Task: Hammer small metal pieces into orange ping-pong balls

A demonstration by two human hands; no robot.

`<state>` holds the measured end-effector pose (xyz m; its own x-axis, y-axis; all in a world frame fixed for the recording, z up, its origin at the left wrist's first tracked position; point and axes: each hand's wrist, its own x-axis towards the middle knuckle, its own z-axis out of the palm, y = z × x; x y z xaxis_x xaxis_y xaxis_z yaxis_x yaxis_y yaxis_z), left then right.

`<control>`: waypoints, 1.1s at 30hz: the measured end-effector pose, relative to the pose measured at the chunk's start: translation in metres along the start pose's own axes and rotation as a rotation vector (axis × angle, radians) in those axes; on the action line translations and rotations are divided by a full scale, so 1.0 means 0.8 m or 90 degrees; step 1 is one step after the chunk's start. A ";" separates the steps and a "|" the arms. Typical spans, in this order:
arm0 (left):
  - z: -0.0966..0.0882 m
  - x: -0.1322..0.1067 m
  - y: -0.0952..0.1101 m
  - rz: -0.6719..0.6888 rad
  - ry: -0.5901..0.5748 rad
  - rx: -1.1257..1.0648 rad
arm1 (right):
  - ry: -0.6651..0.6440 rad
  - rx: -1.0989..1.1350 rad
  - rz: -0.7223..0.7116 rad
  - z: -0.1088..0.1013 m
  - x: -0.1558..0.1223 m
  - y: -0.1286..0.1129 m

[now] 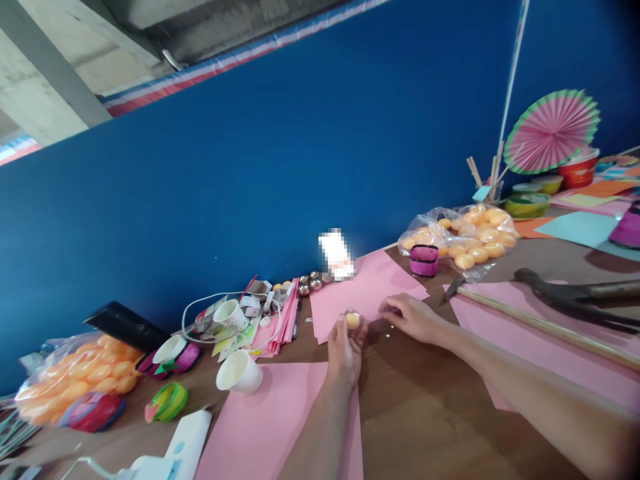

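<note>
In the middle of the head view, my left hand [344,352] is closed around a small orange ball [353,321], held upright between thumb and fingers. A pale, clear-looking rim shows at the ball's top. To its right, my right hand [411,317] hovers low over the brown table with its fingers bent and the tips close together. Whether anything small is pinched there, I cannot make out. Just below those fingertips lie a few tiny shiny bits [387,336]. A pink sheet [370,283] lies beyond both hands.
Plastic bags of orange balls stand at right [477,233] and left [80,380]. A white paper cup [240,372] rests on a pink sheet near my left arm. A hammer [590,293] and a wooden-handled tool [545,325] lie right. Behind rises a blue wall [250,187].
</note>
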<state>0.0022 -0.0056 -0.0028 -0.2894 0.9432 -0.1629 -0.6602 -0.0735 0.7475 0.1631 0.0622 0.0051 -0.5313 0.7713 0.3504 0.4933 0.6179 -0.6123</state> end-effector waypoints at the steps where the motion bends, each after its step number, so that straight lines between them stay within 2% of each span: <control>1: 0.000 0.000 0.000 -0.001 -0.002 0.003 | -0.031 -0.001 -0.016 -0.003 -0.001 -0.003; 4: 0.000 0.001 0.000 -0.003 -0.011 0.014 | -0.120 -0.013 -0.083 -0.010 -0.002 -0.008; 7: -0.001 0.002 0.000 -0.001 -0.012 0.019 | -0.151 -0.042 -0.121 -0.012 -0.003 -0.009; 14: -0.003 0.001 -0.001 -0.007 -0.027 0.006 | -0.126 -0.067 -0.126 -0.003 -0.003 -0.006; 20: -0.003 -0.002 -0.001 0.006 -0.045 0.011 | -0.041 -0.034 -0.088 0.002 -0.005 -0.011; 25: -0.002 -0.003 -0.001 0.010 -0.065 0.022 | 0.047 0.124 -0.018 0.005 -0.004 -0.019; 30: -0.001 -0.004 -0.002 0.018 -0.072 0.026 | 0.014 0.385 0.088 0.015 -0.005 -0.022; 33: -0.002 -0.003 -0.003 0.016 -0.076 0.029 | -0.008 0.479 0.111 0.022 -0.006 -0.022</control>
<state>0.0033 -0.0083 -0.0048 -0.2198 0.9732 -0.0681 -0.6208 -0.0857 0.7793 0.1452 0.0451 0.0016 -0.4986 0.8435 0.1998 -0.0285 0.2144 -0.9763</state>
